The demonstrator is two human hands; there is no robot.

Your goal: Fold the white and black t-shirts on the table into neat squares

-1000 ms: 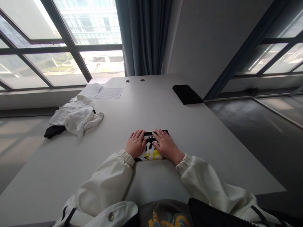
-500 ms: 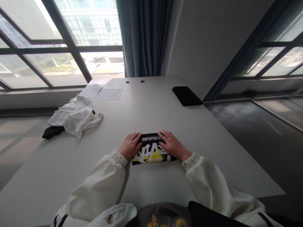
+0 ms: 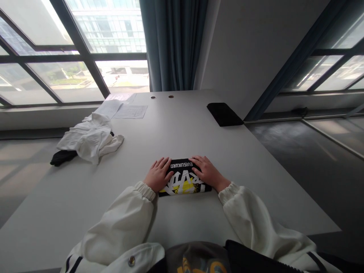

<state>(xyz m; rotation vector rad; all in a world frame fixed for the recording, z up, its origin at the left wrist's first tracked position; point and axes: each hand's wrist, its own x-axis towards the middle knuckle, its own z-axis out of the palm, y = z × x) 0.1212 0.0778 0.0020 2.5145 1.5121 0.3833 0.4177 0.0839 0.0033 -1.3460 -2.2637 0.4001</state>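
A folded black T-shirt (image 3: 184, 177) with white lettering and a yellow print lies as a small flat rectangle on the table in front of me. My left hand (image 3: 158, 175) rests on its left end, fingers stretched out and thumb pointing inward over the print. On the opposite end lies my right hand (image 3: 209, 173), its fingers spread flat over the upper right corner. Both palms cover parts of the lettering. Neither hand grips the cloth.
The white table (image 3: 182, 132) reaches to a blue curtain (image 3: 173, 45). A crumpled white garment (image 3: 91, 136) lies over something black (image 3: 64, 157) at the left edge. Paper sheets (image 3: 131, 112) lie behind it. A folded black cloth (image 3: 224, 114) lies at the far right.
My left hand has slid slightly inward and up along the T-shirt's left end. My right hand and the T-shirt stay almost where they were.
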